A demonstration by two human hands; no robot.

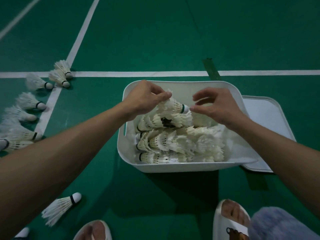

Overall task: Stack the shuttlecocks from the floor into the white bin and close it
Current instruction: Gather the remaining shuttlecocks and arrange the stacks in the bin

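Observation:
The white bin (173, 168) stands open on the green floor, holding several rows of stacked shuttlecocks (174, 142). Over its far half my left hand (145, 99) grips the feather skirt of one shuttlecock (174, 107), cork pointing right. My right hand (216, 106) hovers at the cork end with curled fingers, the thumb tip touching or nearly touching the cork. Several loose shuttlecocks (32, 101) lie on the floor at the left, and another shuttlecock (60, 207) lies near my left foot. The white lid (266, 118) lies flat behind the bin on the right.
White court lines (138, 73) cross the floor beyond the bin. A green tape strip (212, 68) runs behind the bin. My feet in white slippers (230, 220) are at the bottom edge, with a bluish fuzzy garment (277, 224) at the lower right.

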